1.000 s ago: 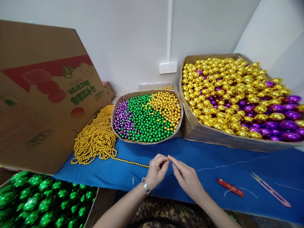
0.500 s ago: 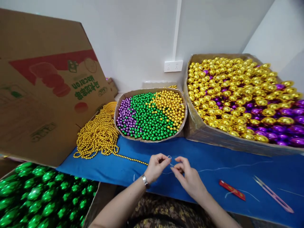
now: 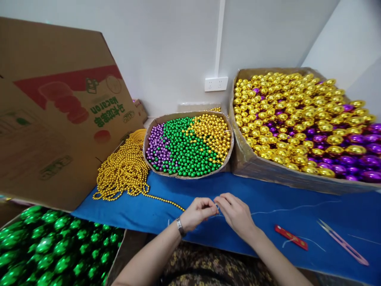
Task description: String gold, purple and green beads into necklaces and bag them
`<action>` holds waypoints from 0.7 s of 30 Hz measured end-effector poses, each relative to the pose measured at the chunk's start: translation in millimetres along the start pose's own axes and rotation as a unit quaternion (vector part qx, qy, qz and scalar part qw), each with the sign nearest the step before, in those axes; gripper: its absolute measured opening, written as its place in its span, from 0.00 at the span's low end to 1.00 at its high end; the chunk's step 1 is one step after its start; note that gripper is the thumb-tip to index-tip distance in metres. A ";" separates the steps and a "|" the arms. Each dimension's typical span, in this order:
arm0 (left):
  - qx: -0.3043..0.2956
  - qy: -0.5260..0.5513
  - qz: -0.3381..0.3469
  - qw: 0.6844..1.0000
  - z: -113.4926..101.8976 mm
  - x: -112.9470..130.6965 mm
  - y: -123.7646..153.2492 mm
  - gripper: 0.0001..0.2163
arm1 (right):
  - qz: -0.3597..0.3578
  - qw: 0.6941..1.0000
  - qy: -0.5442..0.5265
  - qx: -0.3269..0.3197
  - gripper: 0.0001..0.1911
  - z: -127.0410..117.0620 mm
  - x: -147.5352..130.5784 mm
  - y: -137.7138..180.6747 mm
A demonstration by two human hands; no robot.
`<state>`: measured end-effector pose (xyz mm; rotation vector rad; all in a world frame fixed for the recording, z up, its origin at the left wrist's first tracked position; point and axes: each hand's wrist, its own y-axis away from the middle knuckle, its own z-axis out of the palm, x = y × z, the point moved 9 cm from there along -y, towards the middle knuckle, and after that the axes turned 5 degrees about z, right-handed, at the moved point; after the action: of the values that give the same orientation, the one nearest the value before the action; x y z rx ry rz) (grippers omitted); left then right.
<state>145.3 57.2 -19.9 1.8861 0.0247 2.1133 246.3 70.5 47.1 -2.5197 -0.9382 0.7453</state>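
My left hand [image 3: 199,214] is closed in a pinch on a thin whitish string, above the blue cloth [image 3: 253,234]. Fingertip to fingertip with it, my right hand [image 3: 236,214] pinches the same string, with a small loop between them. A length of the string [image 3: 285,209] trails off to the right across the cloth. Left of my hands a strand of small gold beads [image 3: 165,200] runs from a heap of gold bead chain [image 3: 120,174] to my left hand; whether it joins the string is hidden.
An oval box [image 3: 187,177] of purple, green and gold beads stands behind my hands. A larger carton [image 3: 268,169] holds gold and purple beads. Right lie a red cutter-like piece [image 3: 291,237] and pink tweezers [image 3: 343,243]. Green beads [image 3: 56,246] fill a box below the macaron carton [image 3: 59,119].
My hands have come together; the right hand has moved left and its fingers now meet the left fingertips. The open loop of string is now mostly covered by the fingers.
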 end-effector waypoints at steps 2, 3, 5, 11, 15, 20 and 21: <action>0.043 0.006 0.022 0.999 -5.0 3.3 -0.1 0.18 | 0.023 0.999 -0.008 0.028 0.14 -6.2 0.5 3.4; 0.063 -0.003 0.040 0.997 -7.4 6.5 0.0 0.18 | 0.032 0.999 -0.018 0.037 0.14 -9.3 0.0 5.7; 0.086 -0.045 0.082 0.992 -10.0 14.5 0.3 0.16 | 0.045 0.997 -0.050 0.038 0.13 -12.4 -2.5 10.1; 0.076 -0.199 0.186 0.959 -5.6 37.1 2.9 0.12 | 0.085 0.990 -0.109 0.021 0.10 -9.9 -4.1 11.5; 0.063 -0.271 0.250 0.927 0.4 49.2 9.5 0.10 | 0.124 0.981 -0.148 0.017 0.10 -7.7 3.4 8.9; 0.073 -0.345 0.311 0.882 9.1 55.4 17.0 0.11 | 0.189 0.955 -0.227 0.006 0.09 -1.7 13.1 11.2; 0.077 -0.356 0.313 0.877 10.3 55.3 17.2 0.11 | 0.206 0.946 -0.249 0.008 0.09 -0.3 15.6 12.1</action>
<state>146.9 52.1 38.7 2.9604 -0.6806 1.5924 262.5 72.4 36.0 -2.5885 -0.5262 1.5649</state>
